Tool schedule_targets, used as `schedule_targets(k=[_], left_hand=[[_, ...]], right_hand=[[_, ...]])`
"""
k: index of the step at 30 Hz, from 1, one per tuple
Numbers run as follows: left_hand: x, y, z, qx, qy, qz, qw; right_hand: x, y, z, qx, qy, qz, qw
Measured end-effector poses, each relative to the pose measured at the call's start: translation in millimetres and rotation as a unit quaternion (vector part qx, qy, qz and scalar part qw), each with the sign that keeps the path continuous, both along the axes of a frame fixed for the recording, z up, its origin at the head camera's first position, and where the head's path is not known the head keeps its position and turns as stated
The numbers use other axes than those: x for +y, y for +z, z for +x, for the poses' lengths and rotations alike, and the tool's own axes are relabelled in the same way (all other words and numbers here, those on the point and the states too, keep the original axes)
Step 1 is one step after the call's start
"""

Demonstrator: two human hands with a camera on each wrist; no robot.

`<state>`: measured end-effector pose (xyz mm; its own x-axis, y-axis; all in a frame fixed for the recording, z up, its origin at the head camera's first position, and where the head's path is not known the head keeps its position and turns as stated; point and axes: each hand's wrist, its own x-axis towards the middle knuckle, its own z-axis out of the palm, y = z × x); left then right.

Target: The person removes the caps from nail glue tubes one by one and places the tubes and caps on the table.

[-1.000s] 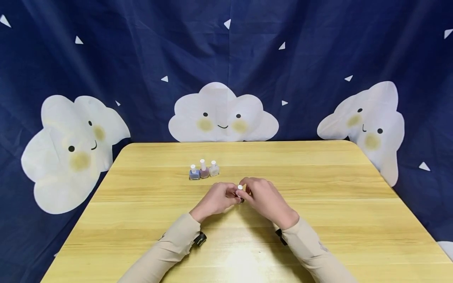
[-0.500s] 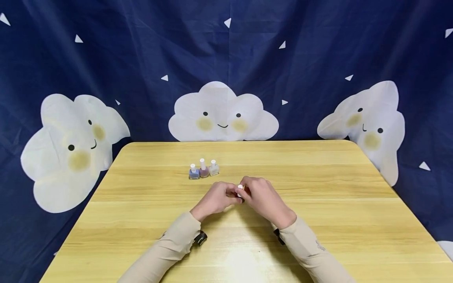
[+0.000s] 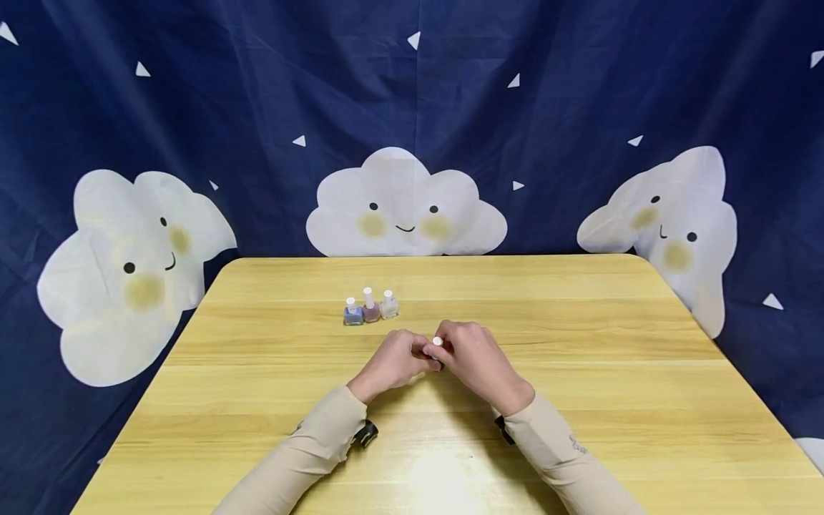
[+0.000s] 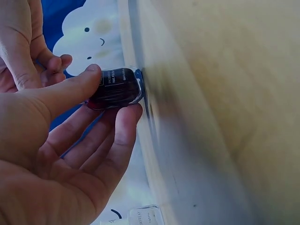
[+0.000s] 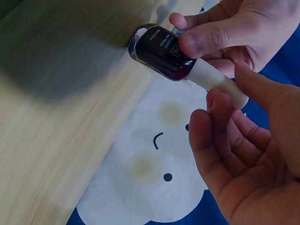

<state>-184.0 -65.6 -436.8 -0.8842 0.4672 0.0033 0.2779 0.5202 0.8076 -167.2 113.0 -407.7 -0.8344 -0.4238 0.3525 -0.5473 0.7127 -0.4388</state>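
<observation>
A nail polish bottle of very dark red (image 5: 159,52) stands near the middle of the wooden table, mostly hidden by fingers in the head view. My left hand (image 3: 393,361) holds its glass body between thumb and fingers, as the left wrist view shows. The long white cap (image 5: 208,77) sits on the bottle's neck. Thumb and fingertips of my right hand (image 3: 479,363) pinch this cap near its top end. In the right wrist view the other fingers of that hand are loosely curled.
Farther back and to the left, three more white-capped nail polish bottles stand in a close row: blue (image 3: 353,315), mauve (image 3: 370,310) and clear or whitish (image 3: 389,306). Behind the table (image 3: 579,307) hangs a dark blue cloth (image 3: 412,93) printed with clouds.
Both hands stay on the same bottle. My right hand and wrist have shifted and turned slightly around the cap; the left hand has hardly moved.
</observation>
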Motion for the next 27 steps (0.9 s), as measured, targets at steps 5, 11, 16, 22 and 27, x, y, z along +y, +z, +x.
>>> schedule_targets(k=[5,11,16,22,27], left_hand=[[-0.2,-0.7,-0.6,0.018,0.002,-0.008,0.9998],[0.5,-0.5,0.5,0.029,0.007,-0.019,0.9994],[0.3,0.4,1.6,0.027,0.010,-0.022,0.9993],[-0.8,-0.2,0.5,0.021,0.004,-0.021,0.9995],[-2.1,-0.5,-0.5,0.013,-0.003,-0.015,0.9998]], right_hand=[[-1.0,0.8,0.9,0.001,-0.012,-0.002,0.9999],[-3.0,0.5,1.8,0.014,-0.009,0.000,0.9999],[-3.9,0.8,2.4,0.018,-0.005,-0.002,0.9998],[-2.6,0.4,1.6,0.020,0.007,-0.001,0.9998],[0.7,-0.5,-0.4,0.013,0.030,-0.015,0.9993]])
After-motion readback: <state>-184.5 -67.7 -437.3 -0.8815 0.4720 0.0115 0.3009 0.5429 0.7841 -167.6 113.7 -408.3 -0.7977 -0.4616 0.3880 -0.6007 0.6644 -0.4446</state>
